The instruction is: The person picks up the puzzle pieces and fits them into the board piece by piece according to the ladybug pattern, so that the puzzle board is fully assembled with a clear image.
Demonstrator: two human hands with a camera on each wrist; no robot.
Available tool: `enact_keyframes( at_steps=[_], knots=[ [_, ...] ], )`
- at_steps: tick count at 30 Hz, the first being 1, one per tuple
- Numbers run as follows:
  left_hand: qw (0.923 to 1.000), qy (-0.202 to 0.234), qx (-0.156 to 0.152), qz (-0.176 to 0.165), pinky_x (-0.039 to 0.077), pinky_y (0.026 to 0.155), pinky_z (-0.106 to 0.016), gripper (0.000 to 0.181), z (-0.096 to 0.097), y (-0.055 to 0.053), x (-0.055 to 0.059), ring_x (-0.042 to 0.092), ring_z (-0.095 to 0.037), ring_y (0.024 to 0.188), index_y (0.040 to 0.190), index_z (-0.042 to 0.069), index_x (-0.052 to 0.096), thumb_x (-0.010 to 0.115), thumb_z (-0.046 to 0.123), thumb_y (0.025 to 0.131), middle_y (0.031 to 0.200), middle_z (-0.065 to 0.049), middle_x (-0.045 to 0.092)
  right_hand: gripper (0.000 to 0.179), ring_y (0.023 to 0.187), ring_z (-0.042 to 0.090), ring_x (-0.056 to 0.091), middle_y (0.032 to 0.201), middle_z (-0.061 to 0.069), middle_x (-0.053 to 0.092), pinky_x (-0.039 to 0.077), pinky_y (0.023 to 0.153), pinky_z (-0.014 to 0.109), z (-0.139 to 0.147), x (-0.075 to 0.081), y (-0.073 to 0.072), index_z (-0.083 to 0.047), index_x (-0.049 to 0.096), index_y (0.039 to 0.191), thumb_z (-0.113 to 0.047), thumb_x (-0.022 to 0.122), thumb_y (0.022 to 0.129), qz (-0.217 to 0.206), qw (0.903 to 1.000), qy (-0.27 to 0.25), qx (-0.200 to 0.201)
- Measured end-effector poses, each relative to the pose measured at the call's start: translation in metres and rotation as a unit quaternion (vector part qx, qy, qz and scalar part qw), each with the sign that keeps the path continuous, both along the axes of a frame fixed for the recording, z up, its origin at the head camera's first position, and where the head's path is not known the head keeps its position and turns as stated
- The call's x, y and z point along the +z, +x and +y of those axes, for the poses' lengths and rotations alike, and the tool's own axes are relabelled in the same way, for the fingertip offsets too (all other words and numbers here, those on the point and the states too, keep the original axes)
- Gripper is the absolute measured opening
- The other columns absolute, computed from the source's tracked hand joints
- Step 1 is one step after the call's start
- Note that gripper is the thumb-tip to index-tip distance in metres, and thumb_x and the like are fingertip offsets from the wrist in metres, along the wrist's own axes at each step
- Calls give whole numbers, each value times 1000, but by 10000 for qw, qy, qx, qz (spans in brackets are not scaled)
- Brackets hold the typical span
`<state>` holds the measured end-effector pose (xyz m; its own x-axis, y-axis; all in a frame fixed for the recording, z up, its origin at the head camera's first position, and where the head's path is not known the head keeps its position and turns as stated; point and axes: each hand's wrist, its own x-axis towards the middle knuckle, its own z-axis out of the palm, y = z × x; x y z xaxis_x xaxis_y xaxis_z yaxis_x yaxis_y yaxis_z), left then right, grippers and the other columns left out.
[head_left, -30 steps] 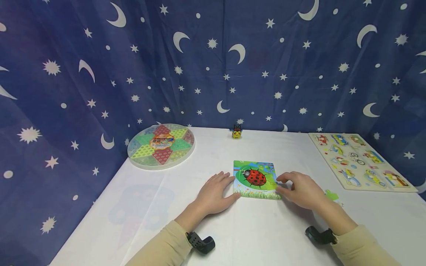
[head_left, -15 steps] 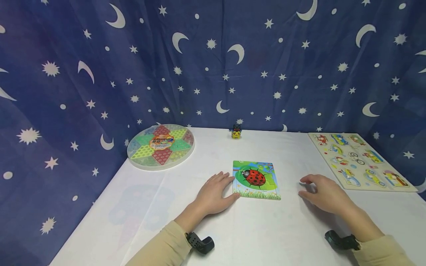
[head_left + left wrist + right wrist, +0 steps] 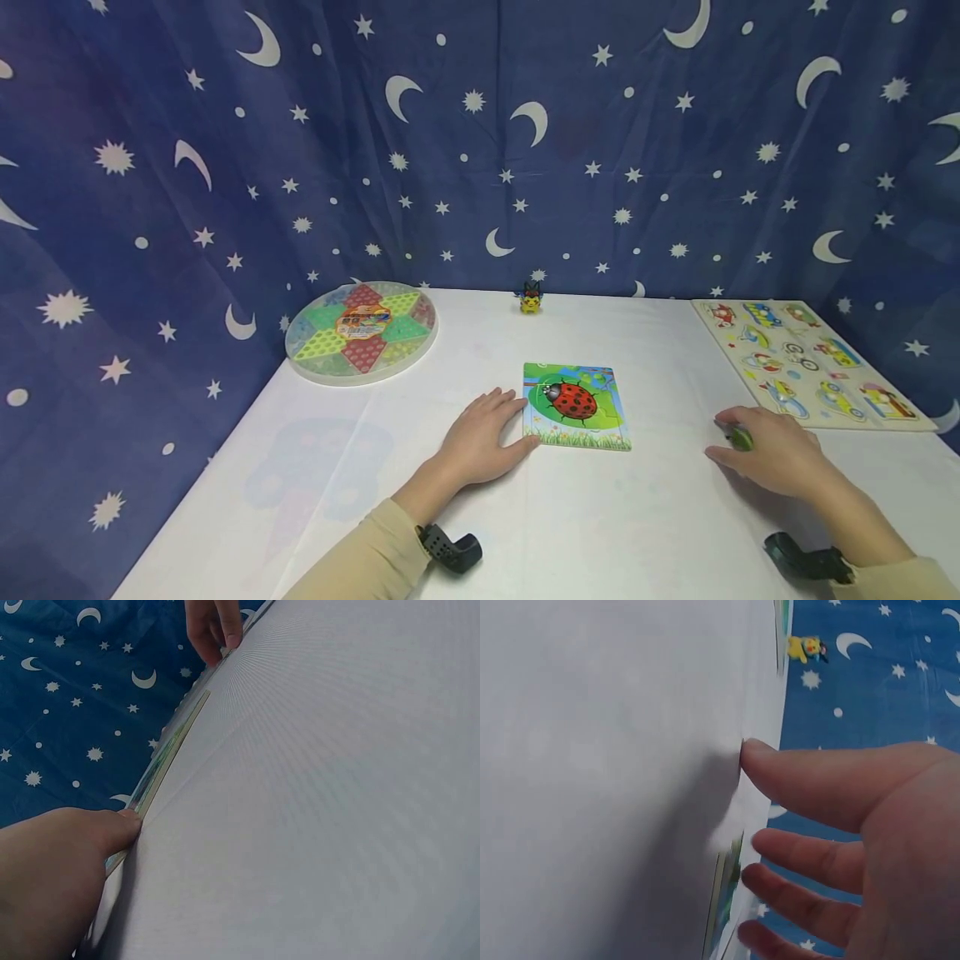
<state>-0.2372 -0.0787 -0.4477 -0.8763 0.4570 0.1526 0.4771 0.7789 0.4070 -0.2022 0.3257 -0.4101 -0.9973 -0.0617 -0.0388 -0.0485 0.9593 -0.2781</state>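
Note:
A square ladybug jigsaw puzzle (image 3: pixel 573 402) lies flat on the white table. My left hand (image 3: pixel 485 440) rests at its left side with fingers extended, and in the left wrist view the thumb (image 3: pixel 120 829) touches the puzzle's edge (image 3: pixel 163 769). Farther right, my right hand (image 3: pixel 772 450) hovers low over a green puzzle piece (image 3: pixel 740 438), which it partly hides. The right wrist view has the loosely bent fingers (image 3: pixel 810 859) beside that piece (image 3: pixel 735 862), while the thumb (image 3: pixel 802 776) stands apart from it.
A wooden peg puzzle board (image 3: pixel 813 362) with vehicle pictures lies at the right. At the back left is a round Chinese checkers board (image 3: pixel 362 333). A small yellow figurine (image 3: pixel 530 297) stands near the starry curtain (image 3: pixel 450 125).
My right hand has left the ladybug puzzle's right edge and moved right to the loose green piece. The left hand has stayed in place.

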Motion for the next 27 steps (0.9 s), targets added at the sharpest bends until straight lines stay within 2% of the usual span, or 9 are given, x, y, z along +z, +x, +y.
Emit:
enact_keyframes(
  at_steps=[4, 9, 14, 20, 23, 27],
  knots=[
    [10000, -14, 1, -1, 25, 124, -44, 64, 1, -1, -2, 36, -28, 148, 148, 13, 55, 60, 53, 98, 155, -9, 49, 73, 118, 59, 47, 130, 36, 56, 40, 89, 78, 13, 2, 2, 6, 61, 130, -52, 77, 87, -243, 9997, -51, -12],
    [10000, -17, -6, -20, 25, 124, -44, 64, 1, 0, -1, 36, -28, 148, 149, 14, 55, 61, 53, 98, 155, -8, 49, 77, 118, 57, 51, 127, 34, 59, 46, 91, 72, 25, 4, 4, 10, 59, 131, -52, 76, 89, -449, 9984, -309, 129],
    [10000, -58, 14, -53, 24, 124, -43, 65, -1, -1, -1, 34, -27, 149, 150, 14, 54, 60, 54, 97, 156, -7, 48, 76, 112, 52, 58, 127, 33, 59, 53, 87, 64, 31, 6, 3, 10, 58, 133, -48, 79, 88, -610, 9966, -525, 190],
    [10000, 25, -8, -45, 24, 124, -44, 64, -2, -1, 0, 35, -28, 149, 149, 13, 55, 61, 53, 98, 155, -8, 48, 74, 103, 40, 62, 124, 30, 61, 56, 81, 57, 34, 5, 2, 9, 58, 132, -43, 83, 85, -634, 9959, -600, 249],
    [10000, 25, 1, -52, 24, 124, -44, 65, -1, -1, -1, 35, -28, 149, 149, 13, 55, 61, 53, 98, 155, -8, 48, 75, 98, 34, 62, 119, 27, 63, 57, 77, 51, 34, 4, 1, 9, 59, 131, -43, 84, 84, -636, 9957, -641, 219],
    [10000, 48, -11, -38, 25, 124, -44, 64, -1, 0, 0, 36, -28, 148, 149, 13, 55, 60, 53, 98, 155, -8, 49, 79, 96, 33, 62, 115, 25, 64, 57, 75, 48, 35, 5, 1, 8, 58, 130, -47, 85, 81, -704, 9951, -682, 97]
  ],
)
